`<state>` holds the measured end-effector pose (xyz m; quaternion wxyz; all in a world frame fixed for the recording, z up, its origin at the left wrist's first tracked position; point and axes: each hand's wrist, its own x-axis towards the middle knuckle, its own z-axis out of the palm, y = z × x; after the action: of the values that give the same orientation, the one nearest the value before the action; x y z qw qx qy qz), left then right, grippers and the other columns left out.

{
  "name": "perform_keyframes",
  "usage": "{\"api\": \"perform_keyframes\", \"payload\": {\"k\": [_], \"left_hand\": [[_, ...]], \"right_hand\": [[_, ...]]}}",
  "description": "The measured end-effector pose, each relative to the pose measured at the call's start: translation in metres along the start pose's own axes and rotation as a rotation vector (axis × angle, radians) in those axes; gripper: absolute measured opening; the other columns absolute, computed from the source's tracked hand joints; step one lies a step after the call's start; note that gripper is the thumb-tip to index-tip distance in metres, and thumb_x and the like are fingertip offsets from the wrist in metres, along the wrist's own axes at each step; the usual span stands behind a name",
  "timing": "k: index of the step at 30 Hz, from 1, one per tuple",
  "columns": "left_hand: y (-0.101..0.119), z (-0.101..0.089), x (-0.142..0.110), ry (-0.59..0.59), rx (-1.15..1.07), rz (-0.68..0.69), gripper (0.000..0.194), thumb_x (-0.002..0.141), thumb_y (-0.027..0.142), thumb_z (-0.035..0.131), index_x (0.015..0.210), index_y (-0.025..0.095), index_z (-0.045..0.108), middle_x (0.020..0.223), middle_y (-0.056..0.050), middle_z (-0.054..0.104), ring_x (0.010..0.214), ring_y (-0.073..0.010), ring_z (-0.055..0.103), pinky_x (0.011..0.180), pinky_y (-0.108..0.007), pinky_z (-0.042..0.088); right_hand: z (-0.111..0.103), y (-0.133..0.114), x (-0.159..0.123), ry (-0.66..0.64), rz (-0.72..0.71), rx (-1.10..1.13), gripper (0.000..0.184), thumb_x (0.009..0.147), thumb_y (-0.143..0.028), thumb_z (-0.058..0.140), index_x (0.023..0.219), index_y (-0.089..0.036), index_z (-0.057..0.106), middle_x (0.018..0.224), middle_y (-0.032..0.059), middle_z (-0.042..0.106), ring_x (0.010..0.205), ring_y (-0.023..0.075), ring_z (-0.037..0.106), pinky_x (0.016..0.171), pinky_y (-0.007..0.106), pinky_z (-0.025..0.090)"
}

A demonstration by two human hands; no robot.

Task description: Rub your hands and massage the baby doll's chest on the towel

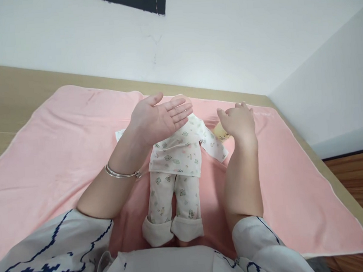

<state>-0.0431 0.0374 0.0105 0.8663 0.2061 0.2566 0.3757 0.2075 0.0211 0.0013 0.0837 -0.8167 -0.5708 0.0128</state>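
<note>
The flat, empty left hand (pixel 163 118) is hovering over the clothed doll (pixel 178 155), lying lengthwise, legs toward the person; the right hand (pixel 239 121) is half-curling, its hold unclear.

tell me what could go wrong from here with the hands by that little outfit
The bracelet could snag the patterned top if the left hand lowers. The yellow container by the right hand might get knocked; whether it is held is unclear. That left hand also hides part of the top, so creases there might be missed.
</note>
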Motion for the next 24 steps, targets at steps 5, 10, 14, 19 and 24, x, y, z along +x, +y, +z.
{"api": "perform_keyframes", "payload": {"k": [5,10,14,19,24], "left_hand": [[-0.009,0.007,-0.009,0.055,0.040,0.060,0.069,0.105,0.043,0.035,0.169,0.017,0.034,0.163,-0.015,0.058,0.155,-0.0241,0.052,0.132,-0.039,0.038],[-0.034,0.025,-0.018,0.100,0.098,0.037,0.064,0.102,0.043,0.043,0.159,0.015,0.050,0.156,-0.016,0.063,0.154,-0.0292,0.053,0.132,-0.044,0.037],[-0.054,0.038,-0.026,0.053,0.117,0.058,0.051,0.106,0.044,0.038,0.136,0.017,0.068,0.137,-0.013,0.075,0.146,-0.0314,0.061,0.128,-0.045,0.045],[-0.056,0.036,-0.035,0.060,0.211,0.320,0.048,0.110,0.051,0.035,0.145,0.031,0.061,0.154,-0.002,0.064,0.165,-0.0235,0.035,0.132,-0.037,0.038],[-0.064,0.037,-0.050,0.112,0.566,0.602,0.053,0.114,0.042,0.023,0.163,0.037,0.041,0.180,0.013,0.026,0.171,-0.0112,0.004,0.140,-0.028,0.006]], "right_hand": [[-0.006,0.005,-0.007,-0.009,-0.003,0.189,0.057,0.106,-0.044,0.038,0.135,-0.008,0.071,0.176,0.0234,0.031,0.170,0.0387,0.016,0.135,0.067,0.009],[-0.007,-0.025,-0.031,0.096,-0.112,0.407,0.065,0.105,-0.047,0.040,0.156,-0.009,0.054,0.176,0.0223,0.033,0.169,0.0389,0.018,0.136,0.065,0.014],[0.001,-0.069,-0.074,-0.037,-0.309,0.700,0.074,0.107,-0.060,0.033,0.168,-0.019,0.036,0.183,0.0092,0.017,0.172,0.0312,0.008,0.139,0.057,0.017],[0.013,-0.099,-0.143,-0.071,-0.553,0.910,0.072,0.108,-0.070,0.021,0.171,-0.048,-0.007,0.182,-0.0209,0.001,0.170,0.0150,-0.012,0.145,0.046,0.001],[0.008,-0.089,-0.157,-0.219,-0.704,1.120,0.076,0.107,-0.069,0.035,0.168,-0.055,-0.009,0.180,-0.0243,0.002,0.171,0.0199,-0.004,0.144,0.048,0.012]]}}
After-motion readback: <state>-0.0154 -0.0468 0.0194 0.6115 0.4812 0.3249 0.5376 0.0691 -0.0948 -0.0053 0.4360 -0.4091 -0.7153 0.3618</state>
